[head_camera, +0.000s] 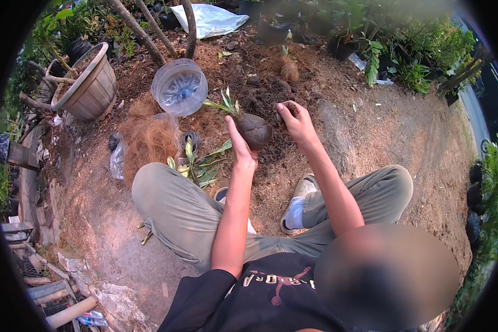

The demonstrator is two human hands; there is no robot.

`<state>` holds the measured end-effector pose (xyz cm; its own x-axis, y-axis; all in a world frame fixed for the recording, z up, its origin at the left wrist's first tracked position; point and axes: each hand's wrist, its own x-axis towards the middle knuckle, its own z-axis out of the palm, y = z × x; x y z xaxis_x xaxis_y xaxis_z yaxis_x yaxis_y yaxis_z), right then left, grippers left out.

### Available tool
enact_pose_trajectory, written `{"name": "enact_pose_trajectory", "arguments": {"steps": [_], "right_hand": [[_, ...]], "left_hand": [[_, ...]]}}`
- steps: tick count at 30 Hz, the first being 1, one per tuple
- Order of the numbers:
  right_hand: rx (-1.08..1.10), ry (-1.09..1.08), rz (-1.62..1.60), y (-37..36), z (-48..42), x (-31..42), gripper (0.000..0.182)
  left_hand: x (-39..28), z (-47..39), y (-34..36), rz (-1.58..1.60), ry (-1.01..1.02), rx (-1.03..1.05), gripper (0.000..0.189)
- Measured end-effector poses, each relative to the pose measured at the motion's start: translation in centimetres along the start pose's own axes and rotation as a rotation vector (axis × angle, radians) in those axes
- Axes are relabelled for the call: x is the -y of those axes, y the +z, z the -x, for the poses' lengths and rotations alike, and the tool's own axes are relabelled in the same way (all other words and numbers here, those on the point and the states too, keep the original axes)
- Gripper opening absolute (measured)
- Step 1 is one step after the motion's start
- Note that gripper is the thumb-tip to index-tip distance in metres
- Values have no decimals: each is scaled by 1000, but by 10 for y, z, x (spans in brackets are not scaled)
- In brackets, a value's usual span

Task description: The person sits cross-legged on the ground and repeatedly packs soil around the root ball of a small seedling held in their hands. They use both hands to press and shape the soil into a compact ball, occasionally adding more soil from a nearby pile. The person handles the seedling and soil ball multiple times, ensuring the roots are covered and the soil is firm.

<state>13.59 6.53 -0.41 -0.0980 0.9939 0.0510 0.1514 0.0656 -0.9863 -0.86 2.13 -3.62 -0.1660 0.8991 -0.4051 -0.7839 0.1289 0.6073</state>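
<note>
My left hand [241, 145] cups a dark, rounded soil ball [254, 132] from its left side and below. Fine lines run across the ball's surface. A small plant with pale-edged leaves [227, 103] grows out of its top and leans left. To the right of the ball, apart from it, my right hand [296, 122] has thumb and forefinger pinched together. Anything thin between those fingertips is too small to make out. Loose dark soil [269, 97] lies heaped on the ground under and beyond both hands.
Left of my hands are a clear plastic tub [179, 87], brown coir fibre [147, 139] and cut variegated leaves [209, 162]. A ribbed planter [87, 85] stands farther left, near slim trunks [135, 29]. Beyond the soil sit a fibre-covered ball [289, 71] and a white plastic sack [211, 20].
</note>
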Motion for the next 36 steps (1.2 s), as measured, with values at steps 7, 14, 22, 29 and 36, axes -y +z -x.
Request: {"name": "enact_pose_trajectory", "arguments": {"steps": [7, 14, 22, 29, 36], "right_hand": [[88, 16, 146, 1, 1, 1, 34], [154, -98, 246, 8, 1, -6, 31], [355, -55, 248, 0, 3, 19, 30], [277, -15, 99, -2, -5, 5, 26], [165, -78, 353, 6, 2, 15, 25]], "left_hand": [[3, -6, -6, -31, -44, 105, 75], [10, -17, -12, -39, -52, 136, 78], [7, -13, -10, -111, -70, 84, 83], [6, -12, -9, -66, -67, 117, 75], [4, -10, -8, -62, -76, 110, 74]]}}
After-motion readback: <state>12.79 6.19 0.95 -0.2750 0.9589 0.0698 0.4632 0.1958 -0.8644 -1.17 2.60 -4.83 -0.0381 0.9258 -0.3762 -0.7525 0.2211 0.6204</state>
